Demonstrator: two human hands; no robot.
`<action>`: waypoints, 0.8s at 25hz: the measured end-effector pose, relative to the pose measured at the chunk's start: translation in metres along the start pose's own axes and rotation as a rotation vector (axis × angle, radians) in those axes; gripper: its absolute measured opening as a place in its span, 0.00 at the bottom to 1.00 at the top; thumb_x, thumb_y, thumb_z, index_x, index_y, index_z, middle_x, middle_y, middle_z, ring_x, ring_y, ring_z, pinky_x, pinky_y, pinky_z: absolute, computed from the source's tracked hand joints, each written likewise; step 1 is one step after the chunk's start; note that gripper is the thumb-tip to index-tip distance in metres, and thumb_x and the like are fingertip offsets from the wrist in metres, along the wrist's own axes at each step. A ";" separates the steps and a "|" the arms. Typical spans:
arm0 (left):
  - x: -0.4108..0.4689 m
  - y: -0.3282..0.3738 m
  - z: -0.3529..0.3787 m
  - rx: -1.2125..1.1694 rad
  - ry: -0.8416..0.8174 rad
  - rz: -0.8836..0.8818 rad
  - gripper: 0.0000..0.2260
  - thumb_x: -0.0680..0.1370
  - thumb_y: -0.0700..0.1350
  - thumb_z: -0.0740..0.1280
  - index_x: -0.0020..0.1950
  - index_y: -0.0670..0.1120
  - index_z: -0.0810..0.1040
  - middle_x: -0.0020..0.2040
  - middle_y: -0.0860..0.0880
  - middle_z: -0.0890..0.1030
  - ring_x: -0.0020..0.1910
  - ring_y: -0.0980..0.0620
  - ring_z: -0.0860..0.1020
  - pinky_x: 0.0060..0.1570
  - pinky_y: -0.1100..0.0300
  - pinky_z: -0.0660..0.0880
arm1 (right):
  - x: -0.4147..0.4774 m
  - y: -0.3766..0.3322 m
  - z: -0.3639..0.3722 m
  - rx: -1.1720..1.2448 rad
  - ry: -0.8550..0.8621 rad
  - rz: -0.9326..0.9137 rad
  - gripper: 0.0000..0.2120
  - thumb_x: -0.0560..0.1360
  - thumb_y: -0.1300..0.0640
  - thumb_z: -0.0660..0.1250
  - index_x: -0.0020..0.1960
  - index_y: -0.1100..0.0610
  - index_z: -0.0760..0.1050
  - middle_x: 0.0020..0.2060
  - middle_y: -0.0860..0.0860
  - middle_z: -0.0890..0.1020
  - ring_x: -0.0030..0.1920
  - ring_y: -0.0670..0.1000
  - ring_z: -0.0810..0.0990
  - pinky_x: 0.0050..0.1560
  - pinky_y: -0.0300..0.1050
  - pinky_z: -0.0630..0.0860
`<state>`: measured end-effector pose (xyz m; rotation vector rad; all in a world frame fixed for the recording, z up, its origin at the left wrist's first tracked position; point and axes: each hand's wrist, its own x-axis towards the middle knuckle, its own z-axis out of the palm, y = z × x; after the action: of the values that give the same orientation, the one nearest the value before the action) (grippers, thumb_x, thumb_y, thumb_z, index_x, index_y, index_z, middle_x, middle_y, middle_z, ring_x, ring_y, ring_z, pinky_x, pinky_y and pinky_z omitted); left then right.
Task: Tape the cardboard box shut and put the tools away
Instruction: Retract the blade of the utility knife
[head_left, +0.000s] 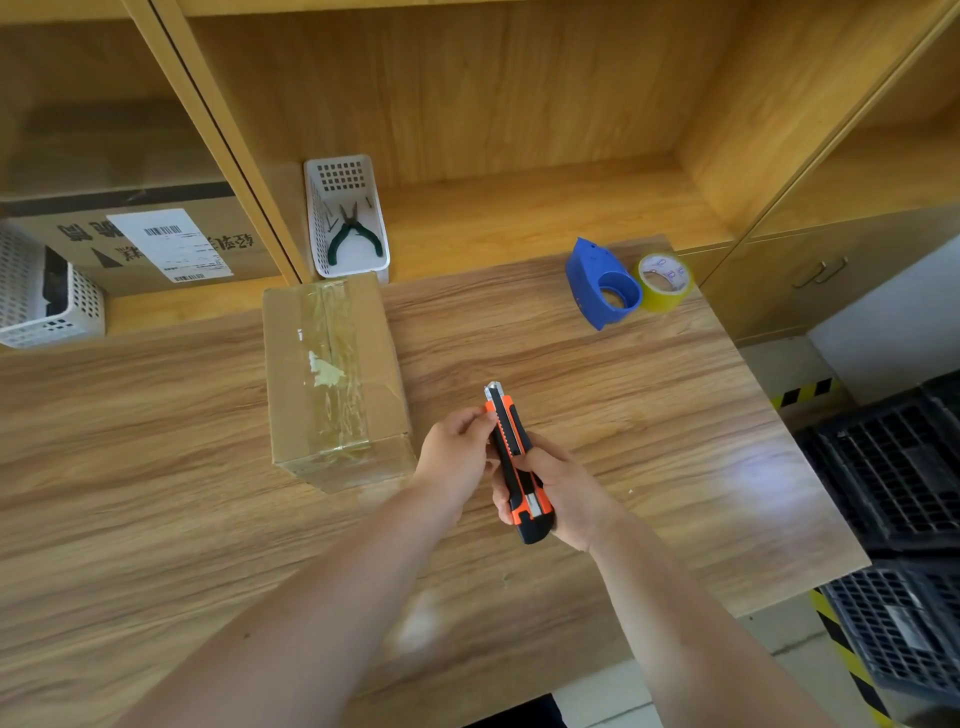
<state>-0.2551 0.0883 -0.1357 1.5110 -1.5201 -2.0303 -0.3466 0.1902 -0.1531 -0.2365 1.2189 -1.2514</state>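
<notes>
Right grip (563, 480) curls round my knife (506, 431), left grip (457, 447) pinches its upper end; cardboard box (332, 374) just beside, dispenser (602, 280) well apart.

One wide-angle head cam, aimed fwd & down, close over table (156, 467), shelves (519, 208) behind

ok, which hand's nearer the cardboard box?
Left. The left hand is just right of the cardboard box, pinching the utility knife; the right hand grips its handle farther right.
</notes>
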 end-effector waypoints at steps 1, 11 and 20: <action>0.003 0.002 0.002 0.010 0.007 0.009 0.09 0.81 0.48 0.63 0.48 0.49 0.83 0.45 0.44 0.86 0.41 0.50 0.81 0.50 0.50 0.79 | 0.002 -0.002 -0.003 0.013 -0.022 0.005 0.14 0.78 0.63 0.57 0.62 0.65 0.71 0.34 0.61 0.75 0.32 0.56 0.72 0.34 0.49 0.70; 0.031 0.026 0.019 -0.014 -0.001 0.019 0.10 0.81 0.47 0.63 0.45 0.51 0.83 0.42 0.48 0.85 0.42 0.50 0.83 0.54 0.52 0.79 | 0.026 -0.028 -0.032 0.051 -0.123 0.033 0.21 0.74 0.65 0.56 0.66 0.64 0.69 0.37 0.61 0.75 0.36 0.58 0.73 0.40 0.51 0.71; 0.061 0.050 0.028 0.023 0.035 0.016 0.10 0.81 0.48 0.63 0.47 0.48 0.83 0.50 0.40 0.85 0.47 0.43 0.83 0.55 0.48 0.80 | 0.050 -0.057 -0.047 0.024 -0.183 0.022 0.24 0.69 0.68 0.56 0.65 0.63 0.69 0.39 0.62 0.75 0.37 0.58 0.73 0.41 0.51 0.72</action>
<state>-0.3257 0.0429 -0.1332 1.5289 -1.5422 -1.9740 -0.4260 0.1494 -0.1600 -0.3125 1.0465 -1.1975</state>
